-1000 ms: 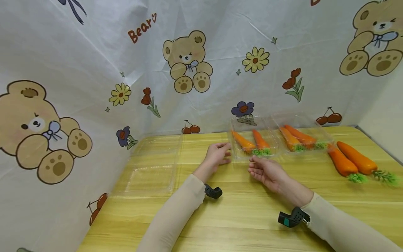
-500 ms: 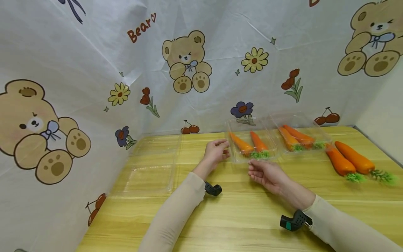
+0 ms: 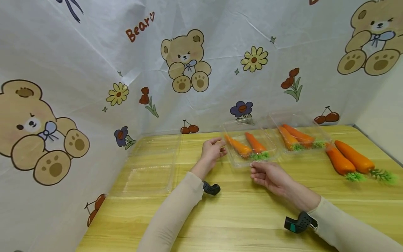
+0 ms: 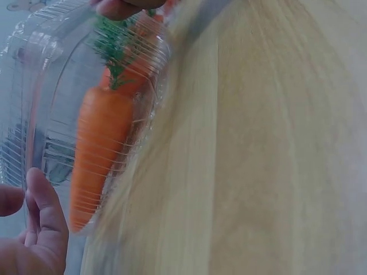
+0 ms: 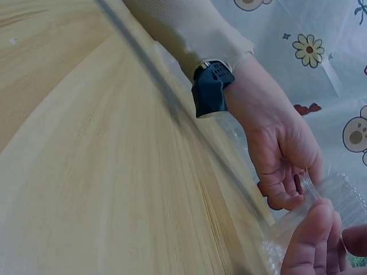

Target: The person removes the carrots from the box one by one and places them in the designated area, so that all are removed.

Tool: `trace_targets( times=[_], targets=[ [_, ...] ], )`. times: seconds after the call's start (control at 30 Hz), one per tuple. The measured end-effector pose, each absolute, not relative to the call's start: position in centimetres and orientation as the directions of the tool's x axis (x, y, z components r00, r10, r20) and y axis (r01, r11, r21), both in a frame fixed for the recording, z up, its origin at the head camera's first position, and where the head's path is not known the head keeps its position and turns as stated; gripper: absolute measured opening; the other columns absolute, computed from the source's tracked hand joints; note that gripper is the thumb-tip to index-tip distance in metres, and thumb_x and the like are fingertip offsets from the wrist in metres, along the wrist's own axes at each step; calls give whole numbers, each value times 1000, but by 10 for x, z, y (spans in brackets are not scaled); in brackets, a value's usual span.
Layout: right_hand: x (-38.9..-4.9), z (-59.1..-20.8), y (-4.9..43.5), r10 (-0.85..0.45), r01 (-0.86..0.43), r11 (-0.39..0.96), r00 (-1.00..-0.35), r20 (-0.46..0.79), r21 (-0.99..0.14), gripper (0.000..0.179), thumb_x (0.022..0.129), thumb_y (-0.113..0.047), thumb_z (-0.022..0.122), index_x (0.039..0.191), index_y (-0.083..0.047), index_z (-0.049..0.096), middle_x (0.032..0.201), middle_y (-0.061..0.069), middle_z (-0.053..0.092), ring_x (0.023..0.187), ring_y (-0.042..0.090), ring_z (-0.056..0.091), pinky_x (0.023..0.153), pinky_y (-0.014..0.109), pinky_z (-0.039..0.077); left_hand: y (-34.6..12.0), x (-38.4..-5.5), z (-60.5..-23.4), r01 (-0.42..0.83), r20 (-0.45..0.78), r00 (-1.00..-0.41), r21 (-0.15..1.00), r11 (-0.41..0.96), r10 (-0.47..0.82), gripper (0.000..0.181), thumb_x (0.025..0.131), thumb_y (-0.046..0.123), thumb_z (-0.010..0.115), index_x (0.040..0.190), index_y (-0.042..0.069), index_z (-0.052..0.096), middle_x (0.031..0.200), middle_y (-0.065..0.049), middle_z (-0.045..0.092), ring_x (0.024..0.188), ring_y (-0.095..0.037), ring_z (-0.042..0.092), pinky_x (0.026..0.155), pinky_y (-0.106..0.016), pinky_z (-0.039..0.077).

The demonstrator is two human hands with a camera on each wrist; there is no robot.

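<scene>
Clear plastic is sitting between a person's two hands — a ribbed box (image 3: 240, 164) that both are gripping. At its left side, the left hand (image 3: 211, 151) is pinching the rim between thumb and fingers, its other fingers curling loosely. At the near right corner of the box, the right hand (image 3: 271, 176) is pinching the edge between thumb and forefinger, the remaining fingers folding beneath.

Inside the box, two orange carrots (image 3: 239, 146) are lying side by side, their green tops pointing towards the person. Just right of the box, a second box (image 3: 302, 120) is holding another carrot pair (image 3: 305, 137); whether the two boxes are touching is hard to tell. Further right of the box, two loose carrots (image 3: 355, 156) are resting on the wooden table (image 3: 226, 217).

Well to the left of the box, more clear plastic packaging (image 3: 151, 176) is lying on the table, its outline faint. Behind the box, a bear-print cloth (image 3: 220, 105) is hanging — close enough to be bounding the space at the back.
</scene>
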State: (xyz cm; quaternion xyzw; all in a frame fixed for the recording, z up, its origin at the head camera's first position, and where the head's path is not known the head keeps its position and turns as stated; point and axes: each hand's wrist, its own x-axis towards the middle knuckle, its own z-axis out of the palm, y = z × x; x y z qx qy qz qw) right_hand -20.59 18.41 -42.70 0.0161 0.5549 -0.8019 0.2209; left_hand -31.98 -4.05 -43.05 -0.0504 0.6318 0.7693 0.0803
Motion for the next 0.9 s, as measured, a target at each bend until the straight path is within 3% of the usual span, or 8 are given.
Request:
trace_targets(
  times=[0.3,0.63,0.9],
  targets=[
    [-203,-428,189,-359,366,-281,-897,-257,-887,19,109,-19,52,107,-6,67,88,1,72,76,11,71,74,23,61,-45,-304,-432,-196,-193,-981,952,-234,36,49,99,3,65,147,6,55,111,-12,63,82,-19,62,69,-26,61],
    [-201,-426,192,-370,371,-290,-894,-254,-882,18,109,-17,50,107,-7,65,86,1,73,77,12,73,75,24,62,-47,-283,-431,-183,-181,-983,932,-313,37,66,98,-3,61,159,8,39,95,-5,55,75,-17,65,69,-29,63],
    [-200,-427,193,-356,383,-306,-895,-269,-872,17,108,-16,51,105,-7,65,86,3,73,76,13,72,75,26,62,-48,-264,-429,-181,-192,-981,917,-354,5,66,97,-4,61,156,7,35,107,-11,58,76,-18,67,78,-34,64]
  ],
)
